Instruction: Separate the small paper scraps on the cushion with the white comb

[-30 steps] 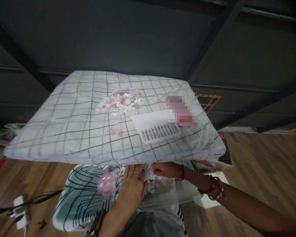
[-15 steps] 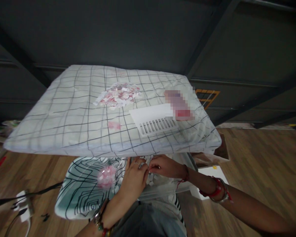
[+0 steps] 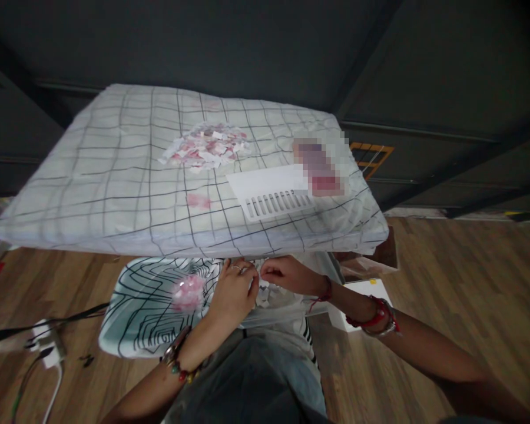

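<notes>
My left hand (image 3: pixel 233 292) is over a clear plastic bin (image 3: pixel 274 317) just below the table's front edge, with its fingers bent and closed and a ring on one of them. Close by on the right, my right hand (image 3: pixel 289 275) has thumb and fingertips pinched together. Whatever either hand holds is too small or hidden to make out. Small white pieces (image 3: pixel 264 296) lie in the bin under my fingers. Left of my left hand, a pink, shiny heap (image 3: pixel 188 292) of small pieces rests on a teal-and-white patterned stool (image 3: pixel 135 315).
The checked cloth on the table (image 3: pixel 115 194) bears a pile of paper-like scraps (image 3: pixel 209 147), a white slotted plate (image 3: pixel 265 185), a small pink piece (image 3: pixel 198 201) and a blurred-out object (image 3: pixel 320 168). A white box (image 3: pixel 368 288) and a power strip (image 3: pixel 48 341) are on the floor.
The whole scene sits higher in the picture as the view has shifted. My hands, touching at the fingertips before, are now slightly apart.
</notes>
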Tool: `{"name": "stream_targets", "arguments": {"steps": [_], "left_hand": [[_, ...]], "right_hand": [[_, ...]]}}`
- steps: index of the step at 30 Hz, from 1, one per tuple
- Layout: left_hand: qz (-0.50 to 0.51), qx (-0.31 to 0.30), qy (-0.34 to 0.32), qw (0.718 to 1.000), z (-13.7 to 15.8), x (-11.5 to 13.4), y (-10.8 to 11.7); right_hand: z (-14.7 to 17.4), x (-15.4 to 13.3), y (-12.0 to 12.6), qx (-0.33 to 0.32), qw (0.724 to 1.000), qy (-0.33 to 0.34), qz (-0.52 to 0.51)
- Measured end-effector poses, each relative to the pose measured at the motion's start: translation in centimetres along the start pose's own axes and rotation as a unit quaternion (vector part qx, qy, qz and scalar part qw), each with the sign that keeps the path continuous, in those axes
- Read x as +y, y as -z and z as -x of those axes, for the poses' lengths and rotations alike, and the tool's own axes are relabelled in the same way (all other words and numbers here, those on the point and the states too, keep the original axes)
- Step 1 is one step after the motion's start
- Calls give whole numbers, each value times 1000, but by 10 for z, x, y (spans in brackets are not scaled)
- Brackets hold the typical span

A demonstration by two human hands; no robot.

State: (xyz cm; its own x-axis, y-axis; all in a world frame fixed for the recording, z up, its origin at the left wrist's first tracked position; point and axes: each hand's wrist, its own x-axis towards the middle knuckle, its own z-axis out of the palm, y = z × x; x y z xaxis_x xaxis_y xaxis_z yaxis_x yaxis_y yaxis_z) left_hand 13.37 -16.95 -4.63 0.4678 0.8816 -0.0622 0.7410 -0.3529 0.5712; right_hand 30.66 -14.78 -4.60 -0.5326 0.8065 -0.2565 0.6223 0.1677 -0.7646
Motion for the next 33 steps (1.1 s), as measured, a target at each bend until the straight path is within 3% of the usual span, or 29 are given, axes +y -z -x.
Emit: {"name": "stream_targets", "arguments": {"steps": [7, 12, 16, 23, 25, 28, 33], "left_hand": [[67, 13, -17, 997, 2, -2, 6], [112, 32, -38, 992, 10, 0, 31], [107, 39, -43, 993, 15, 4, 58], [-5, 101, -33, 994, -15, -14, 122], [-54, 137, -16, 989, -29, -28, 137], [-102, 171, 14, 980, -48, -51, 152], [-115, 178, 13, 977, -61, -78, 155]], "right_hand": [[9, -12, 0, 34, 999, 9, -2], [19, -36, 5, 70, 997, 33, 26], [14, -57, 27, 98, 993, 50, 49], [-57, -96, 87, 176, 979, 56, 89], [-82, -107, 98, 166, 978, 39, 123], [-110, -123, 104, 99, 976, 33, 190], [-137, -130, 94, 23, 970, 42, 239]]}}
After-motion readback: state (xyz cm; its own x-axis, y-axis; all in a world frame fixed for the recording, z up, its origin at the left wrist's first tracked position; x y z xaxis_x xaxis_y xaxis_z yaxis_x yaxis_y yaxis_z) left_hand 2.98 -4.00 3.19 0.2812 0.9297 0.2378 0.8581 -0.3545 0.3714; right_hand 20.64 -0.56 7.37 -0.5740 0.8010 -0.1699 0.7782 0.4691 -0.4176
